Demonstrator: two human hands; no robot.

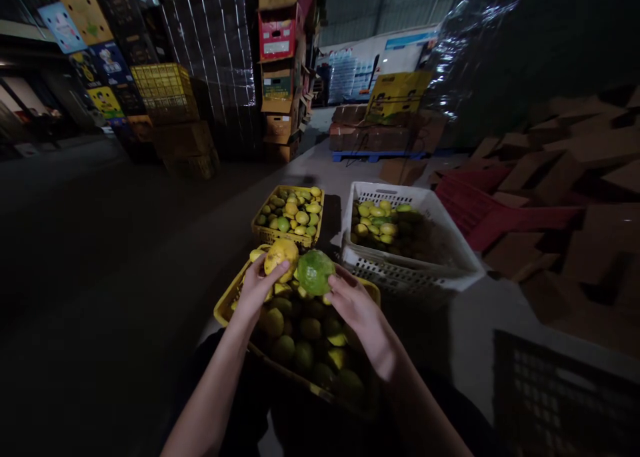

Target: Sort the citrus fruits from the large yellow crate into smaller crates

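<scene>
My left hand (pixel 259 285) is closed around a yellow lemon (pixel 282 259) with dark specks on its skin. Beside it, my right hand (pixel 354 298) grips a green lemon (pixel 315 272) by its right side. Both fruits are held up over a yellow crate (pixel 223 307) in front of me, and they look nearly side by side. Many yellow and green lemons (pixel 310 328) fill that crate, those nearest me lying in shadow.
A second yellow crate (pixel 260 231) of lemons stands just beyond. To the right is a white crate (pixel 415 255), partly filled with lemons. Flattened cardboard boxes (pixel 595 157) and a red crate (pixel 470 207) lie farther right. Stacked boxes (pixel 277 87) rise behind, near a blue pallet (pixel 377 156).
</scene>
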